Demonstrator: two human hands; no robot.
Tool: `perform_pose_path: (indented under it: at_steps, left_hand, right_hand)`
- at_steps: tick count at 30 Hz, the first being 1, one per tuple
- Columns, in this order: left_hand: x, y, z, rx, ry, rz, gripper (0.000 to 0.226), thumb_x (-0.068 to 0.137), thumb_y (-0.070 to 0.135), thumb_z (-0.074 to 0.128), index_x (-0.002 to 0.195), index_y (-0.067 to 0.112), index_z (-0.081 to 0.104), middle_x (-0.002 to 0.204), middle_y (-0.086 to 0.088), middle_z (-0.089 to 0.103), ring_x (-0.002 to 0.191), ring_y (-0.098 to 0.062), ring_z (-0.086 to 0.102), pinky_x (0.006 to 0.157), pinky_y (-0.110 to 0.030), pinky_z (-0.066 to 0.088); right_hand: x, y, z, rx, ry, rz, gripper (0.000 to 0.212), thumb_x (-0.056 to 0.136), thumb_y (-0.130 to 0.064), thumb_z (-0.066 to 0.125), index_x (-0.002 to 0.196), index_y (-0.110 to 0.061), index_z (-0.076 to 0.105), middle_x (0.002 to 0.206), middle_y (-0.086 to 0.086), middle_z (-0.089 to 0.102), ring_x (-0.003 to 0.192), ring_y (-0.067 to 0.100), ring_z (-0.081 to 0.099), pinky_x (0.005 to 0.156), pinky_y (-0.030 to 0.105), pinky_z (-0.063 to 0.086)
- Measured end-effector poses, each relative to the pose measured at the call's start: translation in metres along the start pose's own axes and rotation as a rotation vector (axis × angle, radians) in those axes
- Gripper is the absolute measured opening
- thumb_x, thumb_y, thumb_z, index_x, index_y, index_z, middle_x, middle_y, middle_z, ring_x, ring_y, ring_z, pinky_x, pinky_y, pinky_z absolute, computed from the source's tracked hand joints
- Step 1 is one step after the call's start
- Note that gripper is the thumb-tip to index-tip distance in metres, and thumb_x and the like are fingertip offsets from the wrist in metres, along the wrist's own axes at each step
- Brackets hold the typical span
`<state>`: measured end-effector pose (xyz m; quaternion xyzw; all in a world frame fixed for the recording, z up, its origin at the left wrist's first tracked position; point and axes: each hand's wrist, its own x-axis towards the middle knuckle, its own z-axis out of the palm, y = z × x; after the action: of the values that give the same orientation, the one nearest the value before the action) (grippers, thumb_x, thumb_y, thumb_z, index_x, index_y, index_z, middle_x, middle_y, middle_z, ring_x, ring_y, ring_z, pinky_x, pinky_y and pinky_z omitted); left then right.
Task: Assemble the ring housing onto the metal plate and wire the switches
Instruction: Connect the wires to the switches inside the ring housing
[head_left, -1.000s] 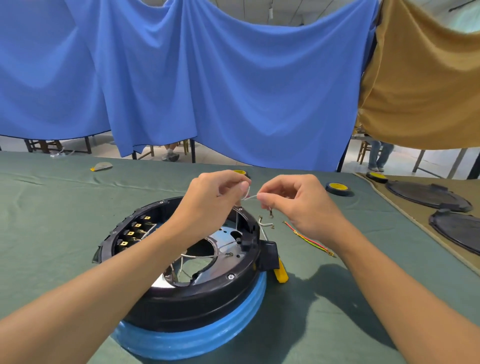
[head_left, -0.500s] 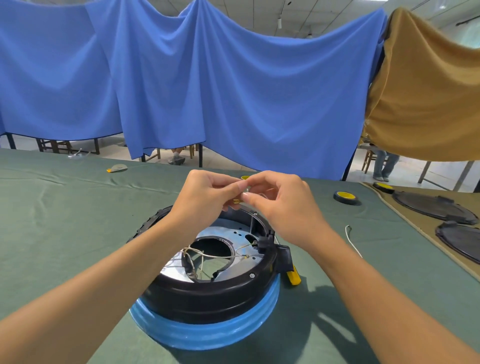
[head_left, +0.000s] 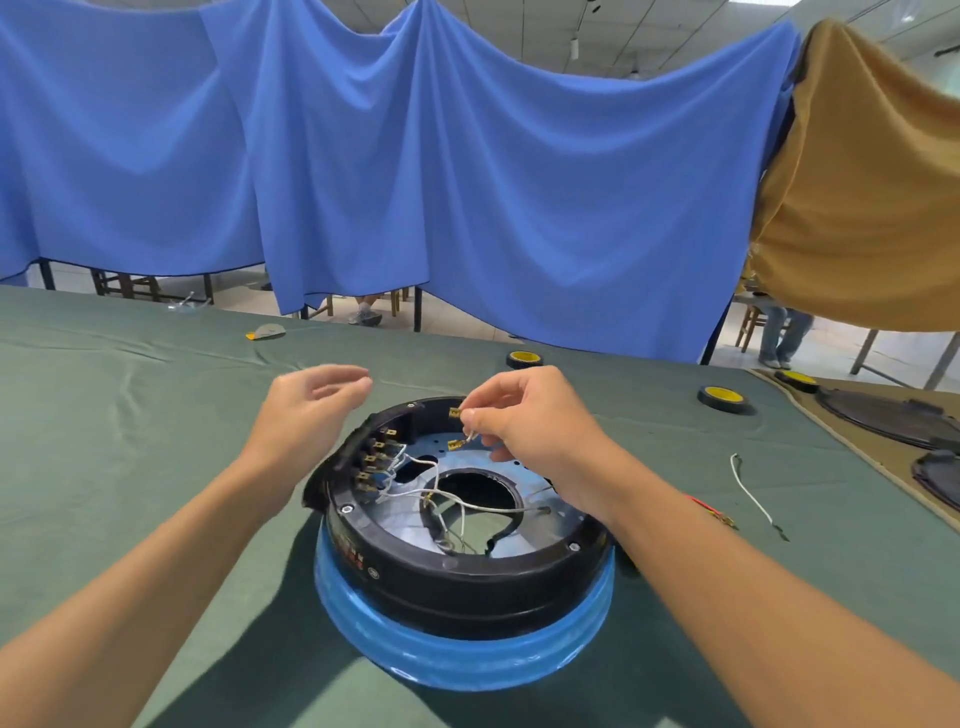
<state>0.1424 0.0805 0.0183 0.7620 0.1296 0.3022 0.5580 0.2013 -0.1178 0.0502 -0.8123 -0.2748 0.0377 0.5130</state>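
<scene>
A black ring housing (head_left: 467, 569) sits over a metal plate (head_left: 402, 517) on a blue base (head_left: 457, 657), mid-table (head_left: 130, 441). The right hand (head_left: 524, 426) pinches a short brass-tipped wire (head_left: 457, 444) above the ring's far side. The left hand (head_left: 306, 410) hovers beside it, fingers loosely curled and holding nothing.

bright even light, soft shadows on the green cloth (head_left: 104, 415), fisheye bowing at edges, motion-blurred left hand (head_left: 306, 410)

Blue cloth (head_left: 467, 182) and a tan cloth (head_left: 857, 208) hung behind the green-covered bench (head_left: 104, 415); wooden chairs (head_left: 124, 285) stood on a pale floor (head_left: 831, 345).
</scene>
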Motion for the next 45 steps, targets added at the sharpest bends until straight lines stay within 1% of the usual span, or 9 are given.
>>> perform_pose_path:
  at_steps: [3, 5, 7, 11, 16, 26, 30, 35, 45]
  left_hand:
    - [-0.006, -0.018, 0.001, -0.165, -0.056, -0.129, 0.013, 0.092, 0.018, 0.066, 0.103, 0.020, 0.072, 0.100, -0.002, 0.076, 0.098, -0.016, 0.070, 0.084, -0.025, 0.053]
    - [-0.011, -0.021, 0.004, -0.265, -0.125, -0.206, 0.017, 0.092, 0.016, 0.064, 0.106, 0.014, 0.073, 0.093, -0.006, 0.077, 0.086, -0.019, 0.074, 0.075, -0.028, 0.060]
    - [-0.013, -0.023, 0.005, -0.307, -0.162, -0.231, 0.018, 0.092, 0.013, 0.061, 0.106, 0.010, 0.073, 0.092, -0.009, 0.077, 0.084, -0.023, 0.074, 0.075, -0.032, 0.060]
    - [-0.014, -0.023, 0.002, -0.293, -0.190, -0.242, 0.019, 0.091, 0.011, 0.061, 0.102, 0.015, 0.075, 0.092, -0.010, 0.077, 0.084, -0.025, 0.074, 0.080, -0.035, 0.057]
    - [-0.019, -0.020, 0.000, -0.306, -0.253, -0.185, 0.033, 0.091, 0.007, 0.059, 0.077, 0.027, 0.081, 0.085, -0.009, 0.077, 0.072, -0.018, 0.074, 0.061, -0.021, 0.058]
    - [-0.021, -0.020, 0.002, -0.347, -0.239, -0.150, 0.038, 0.092, 0.007, 0.057, 0.074, 0.030, 0.081, 0.085, -0.009, 0.077, 0.073, -0.019, 0.074, 0.061, -0.021, 0.057]
    - [-0.021, -0.021, 0.003, -0.349, -0.222, -0.162, 0.026, 0.092, 0.006, 0.057, 0.084, 0.019, 0.079, 0.087, -0.011, 0.077, 0.075, -0.021, 0.074, 0.065, -0.025, 0.057]
    - [-0.023, -0.017, 0.003, -0.361, -0.235, -0.141, 0.042, 0.093, 0.006, 0.056, 0.071, 0.031, 0.081, 0.082, -0.007, 0.077, 0.070, -0.016, 0.074, 0.058, -0.019, 0.055]
    - [-0.024, -0.017, 0.003, -0.345, -0.211, -0.144, 0.034, 0.092, 0.005, 0.057, 0.072, 0.022, 0.079, 0.082, -0.010, 0.077, 0.069, -0.017, 0.073, 0.061, -0.020, 0.057]
  right_hand:
    - [0.008, -0.001, 0.010, -0.022, -0.066, 0.061, 0.017, 0.088, -0.008, 0.067, 0.074, -0.017, 0.070, 0.078, 0.004, 0.069, 0.071, 0.014, 0.061, 0.056, 0.021, 0.051]
    - [0.013, -0.003, 0.017, -0.031, -0.103, 0.096, 0.018, 0.089, -0.007, 0.066, 0.074, -0.016, 0.070, 0.078, 0.005, 0.068, 0.071, 0.015, 0.060, 0.054, 0.021, 0.050]
    - [0.018, -0.005, 0.023, -0.039, -0.132, 0.122, 0.018, 0.089, -0.006, 0.066, 0.074, -0.015, 0.070, 0.076, 0.004, 0.067, 0.070, 0.014, 0.060, 0.053, 0.020, 0.049]
    - [0.025, -0.008, 0.030, -0.070, -0.182, 0.149, 0.017, 0.088, -0.006, 0.067, 0.073, -0.013, 0.071, 0.072, 0.006, 0.066, 0.066, 0.014, 0.058, 0.053, 0.021, 0.050]
    - [0.033, -0.009, 0.035, -0.084, -0.213, 0.191, 0.016, 0.089, -0.005, 0.066, 0.075, -0.011, 0.071, 0.075, 0.007, 0.066, 0.065, 0.013, 0.058, 0.051, 0.021, 0.050]
    - [0.039, -0.002, 0.045, 0.031, -0.247, 0.231, 0.013, 0.089, -0.006, 0.067, 0.078, -0.011, 0.073, 0.077, 0.007, 0.067, 0.064, 0.012, 0.058, 0.053, 0.022, 0.050]
    - [0.038, -0.002, 0.047, -0.003, -0.264, 0.211, 0.015, 0.089, -0.007, 0.066, 0.077, -0.013, 0.072, 0.077, 0.005, 0.066, 0.066, 0.012, 0.057, 0.053, 0.023, 0.050]
    - [0.039, 0.000, 0.045, 0.010, -0.224, 0.234, 0.012, 0.088, -0.006, 0.067, 0.079, -0.010, 0.073, 0.075, 0.006, 0.067, 0.063, 0.012, 0.057, 0.050, 0.022, 0.048]
    - [0.039, 0.000, 0.047, 0.094, -0.217, 0.266, 0.012, 0.086, -0.001, 0.068, 0.077, -0.006, 0.072, 0.077, 0.009, 0.068, 0.065, 0.013, 0.058, 0.049, 0.020, 0.048]
